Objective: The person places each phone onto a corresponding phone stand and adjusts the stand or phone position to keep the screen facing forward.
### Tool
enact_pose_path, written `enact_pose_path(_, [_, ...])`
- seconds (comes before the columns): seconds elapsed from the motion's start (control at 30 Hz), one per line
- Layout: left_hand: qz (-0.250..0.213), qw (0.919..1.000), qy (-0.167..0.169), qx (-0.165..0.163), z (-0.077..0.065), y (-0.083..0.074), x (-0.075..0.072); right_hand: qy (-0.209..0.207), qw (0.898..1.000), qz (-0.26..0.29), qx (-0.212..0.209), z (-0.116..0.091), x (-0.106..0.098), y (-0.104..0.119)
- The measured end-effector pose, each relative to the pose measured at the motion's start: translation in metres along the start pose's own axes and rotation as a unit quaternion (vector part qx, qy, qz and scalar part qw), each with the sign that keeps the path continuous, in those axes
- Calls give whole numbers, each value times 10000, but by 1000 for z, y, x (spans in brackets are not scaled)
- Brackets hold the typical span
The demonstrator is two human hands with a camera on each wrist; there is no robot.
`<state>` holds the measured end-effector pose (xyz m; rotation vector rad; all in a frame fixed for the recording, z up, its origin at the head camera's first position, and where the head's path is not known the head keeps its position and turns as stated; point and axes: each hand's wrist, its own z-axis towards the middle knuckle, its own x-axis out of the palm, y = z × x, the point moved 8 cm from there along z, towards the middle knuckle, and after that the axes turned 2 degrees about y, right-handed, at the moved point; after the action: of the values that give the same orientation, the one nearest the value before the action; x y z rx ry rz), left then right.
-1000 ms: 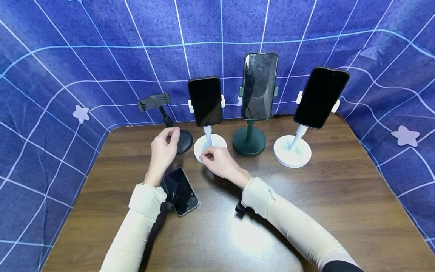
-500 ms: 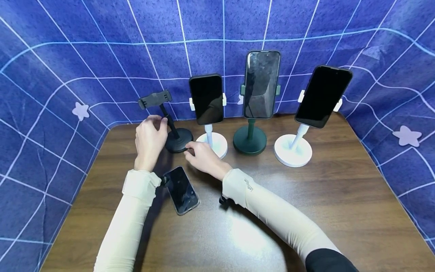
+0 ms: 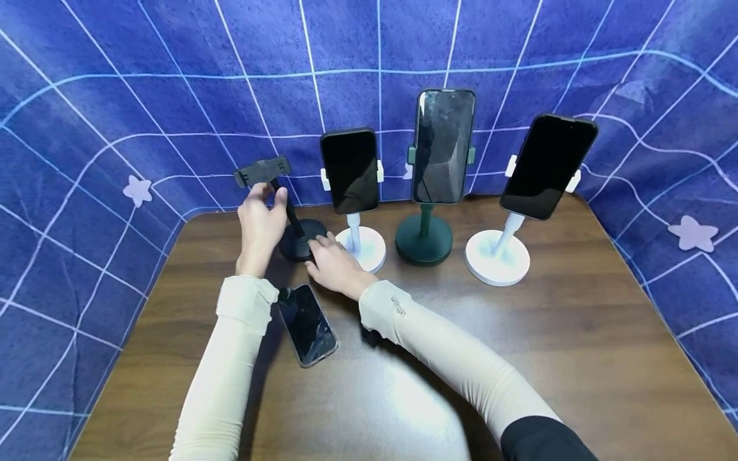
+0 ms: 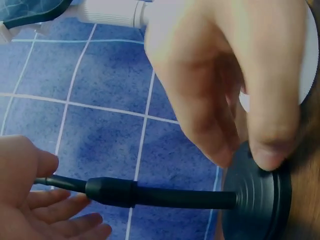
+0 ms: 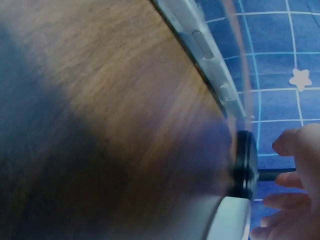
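Observation:
In the head view my left hand is at the upper pole of the black phone stand, just under its vacant clamp. The left wrist view has that hand loosely about the thin rod, thumb on one side, relaxed fingers on the other. My right hand holds the rim of the stand's round base, thumb at the edge and fingertips over the top. The hand is blurred there. A dark phone lies face up on the table before the stand.
To the right stand a white phone stand, a green one and another white one, each carrying a phone. A blue gridded cloth hangs behind and beside the wooden table.
My right hand has moved left from the white stand's base to the black stand's base. My left hand shifted left, then rose along the black stand's pole. The phones have stayed put.

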<state>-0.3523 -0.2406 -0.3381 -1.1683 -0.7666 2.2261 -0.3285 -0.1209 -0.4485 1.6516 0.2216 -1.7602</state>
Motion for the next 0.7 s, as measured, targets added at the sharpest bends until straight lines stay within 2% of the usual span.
enact_pose_path(0.17, [-269, 9993, -236, -130, 0, 2, 7, 415, 9967, -426, 553, 3, 16, -6])
enact_pose_path(0.33, [-574, 9979, -285, -37, 0, -3, 10, 642, 9916, -839, 740, 5, 24, -7])
enact_pose_path(0.53, [-514, 9983, -240, -91, 1, 1, 10, 746, 9890, -1208, 414, 7, 26, 1])
enact_pose_path(0.7, [-300, 9990, -325, 100, 2, 4, 6, 480, 9880, -1462, 150, 7, 22, 5])
